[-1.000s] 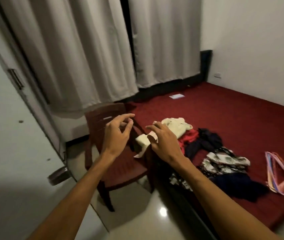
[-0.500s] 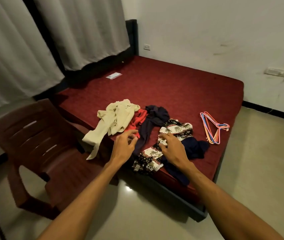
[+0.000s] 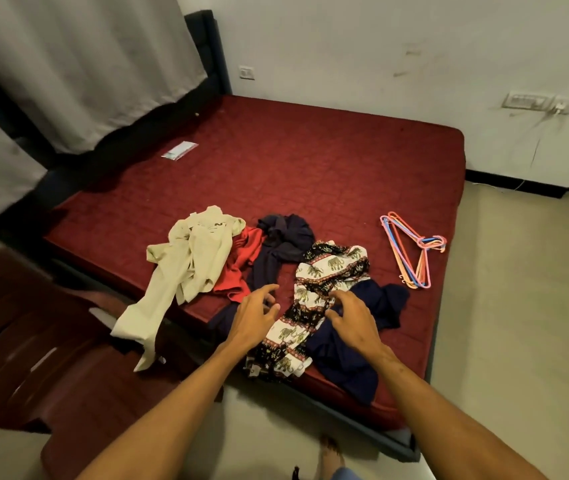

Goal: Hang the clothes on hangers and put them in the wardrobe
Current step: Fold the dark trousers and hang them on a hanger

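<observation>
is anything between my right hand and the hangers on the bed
Nothing upright. Only the navy garment lies flat on the mattress between the right hand and the hangers; a reach over it looks clear.

Bare forearms lead to the left hand [image 3: 255, 315] and right hand [image 3: 356, 318]; nearer, a bare foot [image 3: 330, 453] adjoins blue clothing [image 3: 344, 474].

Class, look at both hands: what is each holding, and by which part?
Nothing is visibly held. The left hand hovers open beside the elephant-print garment; the right hand has curved fingers over it, gripping no fabric.
</observation>
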